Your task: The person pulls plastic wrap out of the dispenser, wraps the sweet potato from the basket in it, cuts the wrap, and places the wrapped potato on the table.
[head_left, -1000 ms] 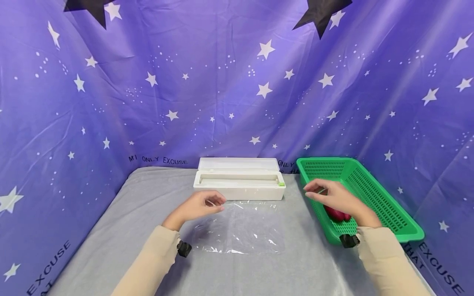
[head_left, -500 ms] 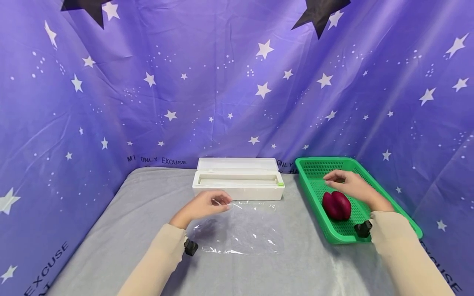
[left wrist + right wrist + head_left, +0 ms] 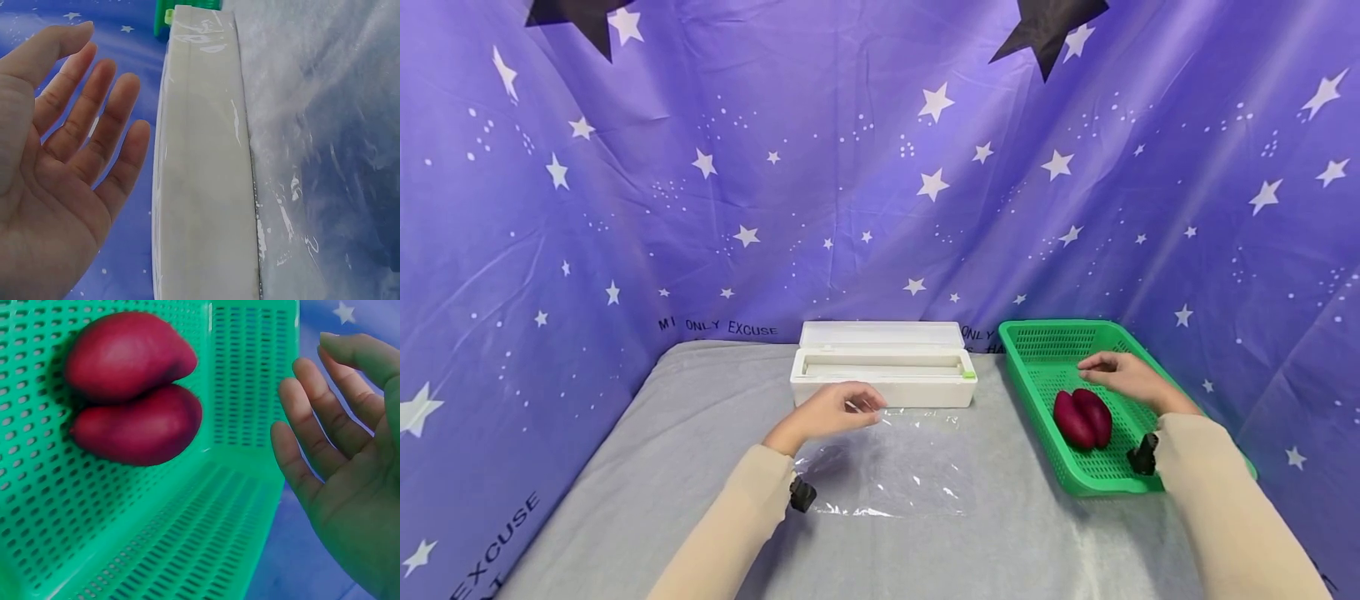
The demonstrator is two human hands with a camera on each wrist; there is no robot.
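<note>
Two dark red, mango-shaped fruits lie side by side in a green perforated basket on the right. Over the basket hovers my right hand, fingers loosely bent and holding nothing; the right wrist view shows it apart from the fruits. My left hand hangs above the far left part of a clear plastic film sheet, in front of a white cling film box. Its relaxed fingers hold nothing, as the left wrist view shows beside the box.
The white box stands at the back of the grey cloth-covered table with its lid raised and a small green piece at its right end. A purple star-printed curtain surrounds the table's back and sides.
My right hand has moved right and back from above the fruits, uncovering both of them. My left hand has drifted to the right over the film. The box and basket stay put.
</note>
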